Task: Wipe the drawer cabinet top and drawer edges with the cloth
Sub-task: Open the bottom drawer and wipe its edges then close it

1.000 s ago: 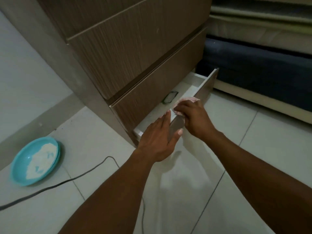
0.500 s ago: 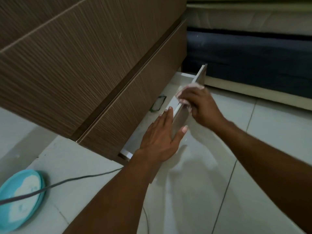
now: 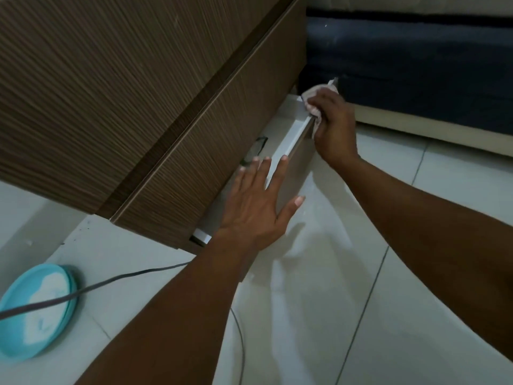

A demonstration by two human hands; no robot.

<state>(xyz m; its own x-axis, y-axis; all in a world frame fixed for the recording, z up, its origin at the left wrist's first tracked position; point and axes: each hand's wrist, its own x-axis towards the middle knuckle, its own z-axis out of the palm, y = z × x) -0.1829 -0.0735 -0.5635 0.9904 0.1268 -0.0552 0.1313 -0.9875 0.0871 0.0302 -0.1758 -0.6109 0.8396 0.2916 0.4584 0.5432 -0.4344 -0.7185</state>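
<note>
At the drawer's (image 3: 298, 136) far corner, cloth (image 3: 312, 96) under right hand (image 3: 334, 126).

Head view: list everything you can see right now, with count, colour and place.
drawer cabinet: one, brown wood grain, upper left
bottom drawer: one, pulled open, white inside
cloth: one, pale pink, on the drawer's top edge at its far end
dark-framed object: one, inside the drawer, unclear what
plate: one, turquoise with white inside, floor, lower left
cable: one, grey, across the floor and plate
floor: white tiles
bed base: dark blue, upper right
left hand: open, on the drawer front
right hand: gripping the cloth
</note>
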